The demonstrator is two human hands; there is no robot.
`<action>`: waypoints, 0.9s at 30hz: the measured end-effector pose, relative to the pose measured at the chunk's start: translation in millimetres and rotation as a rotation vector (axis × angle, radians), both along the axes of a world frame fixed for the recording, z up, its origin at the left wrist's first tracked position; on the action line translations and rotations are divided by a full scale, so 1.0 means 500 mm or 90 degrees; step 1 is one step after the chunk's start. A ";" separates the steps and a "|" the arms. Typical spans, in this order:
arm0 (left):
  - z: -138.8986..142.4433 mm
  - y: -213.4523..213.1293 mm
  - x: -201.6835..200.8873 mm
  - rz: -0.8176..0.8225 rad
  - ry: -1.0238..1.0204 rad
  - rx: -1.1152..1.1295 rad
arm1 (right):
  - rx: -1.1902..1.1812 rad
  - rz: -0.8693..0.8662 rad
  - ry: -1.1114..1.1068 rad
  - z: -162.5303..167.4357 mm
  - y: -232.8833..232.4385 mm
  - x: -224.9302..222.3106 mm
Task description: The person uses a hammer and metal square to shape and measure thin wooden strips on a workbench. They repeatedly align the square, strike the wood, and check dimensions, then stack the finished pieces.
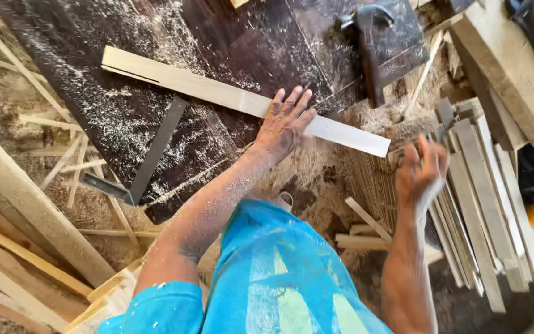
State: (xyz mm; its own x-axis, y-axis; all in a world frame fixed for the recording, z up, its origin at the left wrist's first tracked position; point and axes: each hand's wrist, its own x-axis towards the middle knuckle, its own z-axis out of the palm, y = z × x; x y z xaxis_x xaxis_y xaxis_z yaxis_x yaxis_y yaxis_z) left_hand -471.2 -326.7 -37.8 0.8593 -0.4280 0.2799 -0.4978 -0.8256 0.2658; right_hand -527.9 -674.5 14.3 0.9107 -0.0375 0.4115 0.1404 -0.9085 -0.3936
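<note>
Left hand (284,124): flat, fingers spread, pressing a pale wooden slat (236,98) lying across the dark, sawdust-strewn bench (125,117). Right hand (420,174): blurred, over stacked slats (483,204); its grip cannot be told. Steel square (149,158) lies left of the slat.

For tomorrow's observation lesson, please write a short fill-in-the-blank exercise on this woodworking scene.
1. The left hand presses flat on a long pale wooden ____.
2. The dark workbench is dusted with ____.
3. The right hand hovers over a pile of cut ____.

Missing words: strip; sawdust; slats
</note>
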 end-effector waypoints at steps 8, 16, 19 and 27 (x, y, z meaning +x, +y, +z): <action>0.034 -0.086 -0.124 -0.227 0.070 0.094 | -0.190 0.135 0.007 0.049 -0.063 -0.276; 0.059 -0.062 -0.182 -0.155 -0.051 0.081 | 0.099 0.238 0.404 0.062 0.092 -0.321; 0.051 -0.019 -0.131 0.194 0.027 0.063 | 0.126 0.222 0.352 0.051 0.146 -0.285; 0.050 0.013 -0.008 0.457 0.189 -0.038 | 0.093 0.226 0.181 0.034 0.272 -0.157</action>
